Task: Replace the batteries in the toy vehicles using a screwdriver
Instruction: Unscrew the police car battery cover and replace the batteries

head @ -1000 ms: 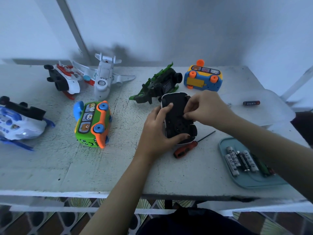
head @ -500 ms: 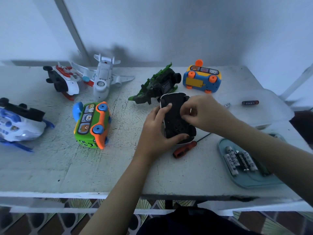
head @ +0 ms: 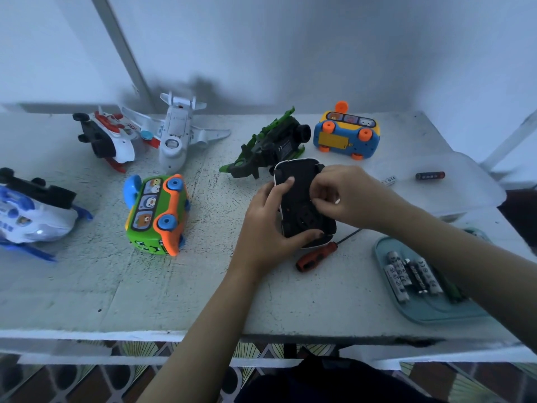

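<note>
A toy car [head: 296,187] lies upside down at the table's middle, its black underside facing up. My left hand [head: 267,228] grips it from the left, thumb under its near end and a finger on top. My right hand [head: 345,196] reaches over its right side with curled fingers working at the underside; what they pinch is hidden. An orange-handled screwdriver [head: 315,257] lies on the table just in front of the car, touching neither hand. A blue tray [head: 430,315] at the right holds several batteries [head: 409,276].
Other toys lie around: a green-orange bus [head: 157,213], a white plane [head: 177,132], a red-white vehicle [head: 107,138], a blue-white helicopter [head: 32,210] at far left, a green-black vehicle [head: 270,146], a blue-yellow bus [head: 347,135]. A loose battery [head: 430,175] rests on a white lid [head: 453,193] at right.
My right hand's fingers have shifted slightly down along the car's underside. The left hand keeps its hold on the car and the screwdriver has stayed put.
</note>
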